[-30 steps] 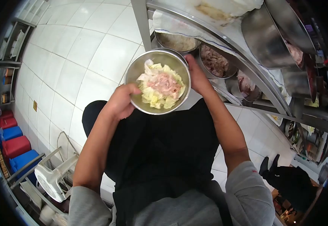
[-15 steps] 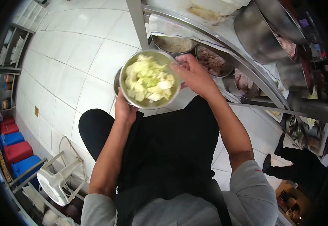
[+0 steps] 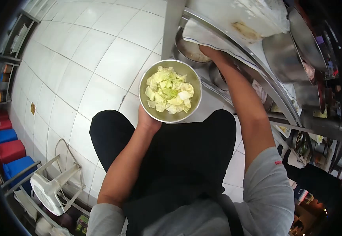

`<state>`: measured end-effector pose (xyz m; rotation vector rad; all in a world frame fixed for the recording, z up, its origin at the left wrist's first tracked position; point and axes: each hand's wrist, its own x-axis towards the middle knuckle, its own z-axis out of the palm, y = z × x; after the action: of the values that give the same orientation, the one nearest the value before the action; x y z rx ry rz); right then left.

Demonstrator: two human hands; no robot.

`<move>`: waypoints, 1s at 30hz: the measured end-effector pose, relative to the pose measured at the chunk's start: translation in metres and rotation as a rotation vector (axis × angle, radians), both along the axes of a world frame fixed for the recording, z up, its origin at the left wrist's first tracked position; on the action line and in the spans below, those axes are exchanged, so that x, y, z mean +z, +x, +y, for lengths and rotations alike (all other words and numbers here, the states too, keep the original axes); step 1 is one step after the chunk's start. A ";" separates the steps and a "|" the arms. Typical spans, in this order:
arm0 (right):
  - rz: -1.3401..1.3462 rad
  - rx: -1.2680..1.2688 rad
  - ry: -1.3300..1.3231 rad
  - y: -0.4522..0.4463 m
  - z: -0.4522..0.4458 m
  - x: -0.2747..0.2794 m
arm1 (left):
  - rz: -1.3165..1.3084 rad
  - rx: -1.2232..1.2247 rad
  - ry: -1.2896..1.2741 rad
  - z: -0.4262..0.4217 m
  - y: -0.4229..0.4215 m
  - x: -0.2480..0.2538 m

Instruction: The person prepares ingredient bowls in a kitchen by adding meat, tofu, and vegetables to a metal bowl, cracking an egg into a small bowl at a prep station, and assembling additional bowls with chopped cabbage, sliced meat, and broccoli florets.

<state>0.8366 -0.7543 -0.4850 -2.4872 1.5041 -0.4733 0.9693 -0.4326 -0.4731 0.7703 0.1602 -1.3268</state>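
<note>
Chopped pale green cabbage (image 3: 169,89) fills much of a round metal bowl (image 3: 142,87), which my left hand (image 3: 148,119) supports from below at its near left side. My right hand (image 3: 207,51) reaches under the shelf into a steel pot (image 3: 180,42) of whitish contents. A white cloth (image 3: 206,35) hangs beside it, and the fingers are hidden at the pot. Whether anything is between them cannot be seen.
A metal shelf (image 3: 253,65) runs diagonally at the right, with large steel pots (image 3: 283,57) on it. At the lower left stand a white fan (image 3: 47,188) and red and blue containers (image 3: 11,151). Another person's dark clothing (image 3: 316,179) shows at the lower right.
My right hand has left the bowl and moved up into the pot under the shelf. Pink meat lay on the cabbage earlier; now only cabbage shows. A second bowl seen behind it is no longer visible.
</note>
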 end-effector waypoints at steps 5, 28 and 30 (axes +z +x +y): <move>0.296 0.053 -0.030 0.033 -0.009 -0.027 | 0.022 -0.039 0.011 0.010 0.005 -0.013; -0.994 0.132 0.916 -0.048 0.087 0.056 | -0.149 -0.108 0.265 -0.021 -0.003 -0.070; -0.914 0.198 0.877 -0.043 0.126 0.074 | -0.178 -0.104 0.268 -0.022 -0.001 -0.061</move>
<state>0.7938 -0.6280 -0.4113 -1.3888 0.8017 -0.6109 0.9678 -0.4551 -0.5344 1.1319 0.1595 -1.3431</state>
